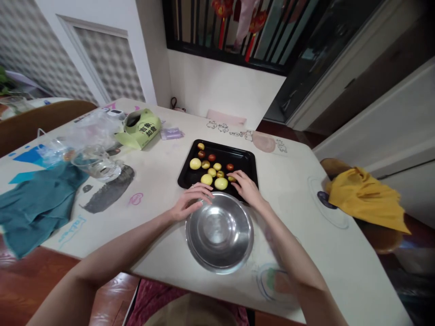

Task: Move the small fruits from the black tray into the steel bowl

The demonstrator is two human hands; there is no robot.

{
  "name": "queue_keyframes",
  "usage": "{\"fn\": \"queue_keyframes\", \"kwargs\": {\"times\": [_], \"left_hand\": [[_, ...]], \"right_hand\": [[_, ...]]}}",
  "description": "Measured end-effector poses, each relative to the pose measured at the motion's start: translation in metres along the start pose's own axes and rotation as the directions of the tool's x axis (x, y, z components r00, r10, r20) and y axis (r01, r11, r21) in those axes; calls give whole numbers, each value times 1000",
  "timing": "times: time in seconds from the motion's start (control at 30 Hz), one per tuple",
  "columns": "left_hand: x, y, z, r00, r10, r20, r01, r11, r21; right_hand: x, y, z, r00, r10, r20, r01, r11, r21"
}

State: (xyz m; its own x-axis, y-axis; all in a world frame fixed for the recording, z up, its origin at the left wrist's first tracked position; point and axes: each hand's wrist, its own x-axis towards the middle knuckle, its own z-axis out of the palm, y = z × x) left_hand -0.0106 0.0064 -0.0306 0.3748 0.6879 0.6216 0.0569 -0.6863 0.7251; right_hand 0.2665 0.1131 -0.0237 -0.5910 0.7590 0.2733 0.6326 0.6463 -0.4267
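Observation:
A black baking tray (243,160) lies on the table with several round fruits in it. Some are larger and pale yellow-green, like this fruit (195,164); others are small and yellow-brown or dark red, like this red one (230,167). At the tray's near right part, my right hand (247,186) has thumb and fingertips around a small yellow-brown fruit (232,179). In front of the tray stands a shiny steel bowl (219,233) with nothing in it. My left hand (192,202) reaches over the bowl's far left rim, fingers stretched and apart, holding nothing.
To the left are a glass pitcher (97,165), a teal cloth (37,199), a green paper carton (144,129), a clear plastic bag (91,129) and a small purple packet (172,133). A yellow cloth (367,197) hangs over a chair on the right.

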Motion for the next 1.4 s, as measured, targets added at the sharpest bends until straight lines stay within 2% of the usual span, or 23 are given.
{"fn": "queue_keyframes", "kwargs": {"times": [0.1, 0.17, 0.27, 0.37, 0.43, 0.6, 0.87, 1.07, 1.4], "left_hand": [[0, 3, 0, 999, -8, 49, 9, 1000, -26], [0, 5, 0, 997, -14, 70, 17, 999, -35], [0, 7, 0, 997, -36, 69, 39, 998, -42], [0, 7, 1, 997, -45, 66, 48, 998, -50], [0, 7, 1, 996, -44, 74, 48, 997, -52], [-1, 7, 1, 996, -57, 72, 60, 997, -39], [-2, 8, 2, 993, -99, 66, 99, 995, 2], [-3, 6, 2, 995, -78, 63, 79, 997, -14], [0, 12, 2, 990, -98, 105, 96, 995, 26]], "right_hand": [[-15, -29, -20, 998, -27, -63, 32, 997, 70], [-28, -56, -33, 997, -59, -59, 65, 993, 101], [-45, -92, -41, 981, -159, 110, 145, 981, 127], [-55, -110, -33, 939, -196, 283, 172, 979, 108], [-57, -112, -23, 924, -176, 339, 165, 984, 62], [-55, -107, -3, 912, -136, 386, 161, 986, -33], [-54, -107, -6, 917, -155, 368, 206, 973, -104], [-53, -102, -7, 896, -166, 411, 203, 978, -47], [-50, -94, 1, 931, -222, 290, 183, 971, 156]]}}
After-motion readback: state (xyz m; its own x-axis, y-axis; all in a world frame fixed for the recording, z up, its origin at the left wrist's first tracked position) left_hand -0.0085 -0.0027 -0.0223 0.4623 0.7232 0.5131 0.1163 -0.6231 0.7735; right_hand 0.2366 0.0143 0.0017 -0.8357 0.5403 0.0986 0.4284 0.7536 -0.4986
